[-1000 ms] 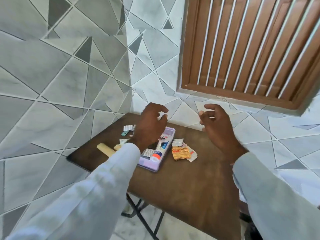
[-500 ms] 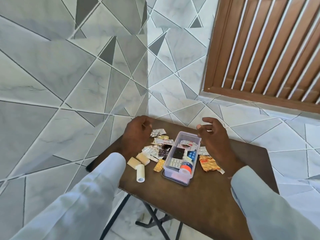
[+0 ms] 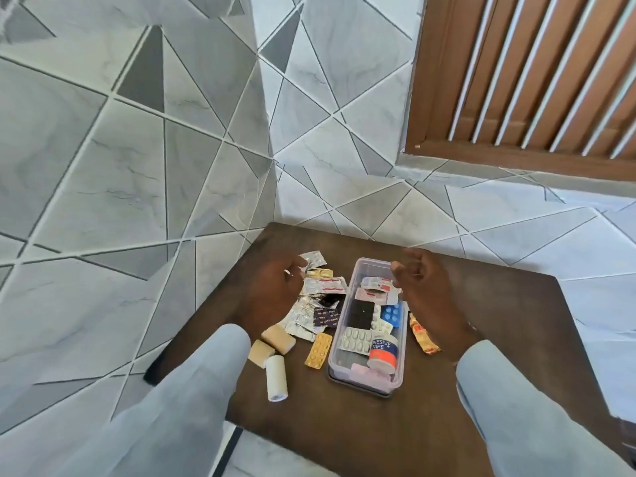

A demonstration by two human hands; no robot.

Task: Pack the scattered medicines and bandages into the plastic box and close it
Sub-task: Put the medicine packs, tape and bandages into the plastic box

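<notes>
Packing is partly done: plastic box (image 3: 366,375) lies open at lower centre of the desk (image 3: 516,339), both hands hover with loose, curled, seemingly empty fingers, and the left hand (image 3: 272,297) should gather the blister strips (image 3: 309,315) flat, bandage rolls (image 3: 277,342) last.

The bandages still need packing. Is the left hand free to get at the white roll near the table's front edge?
Probably yes. The white roll lies alone on the table, nothing on top of it. The left hand looks empty and hovers just beyond the two tan rolls.
</notes>
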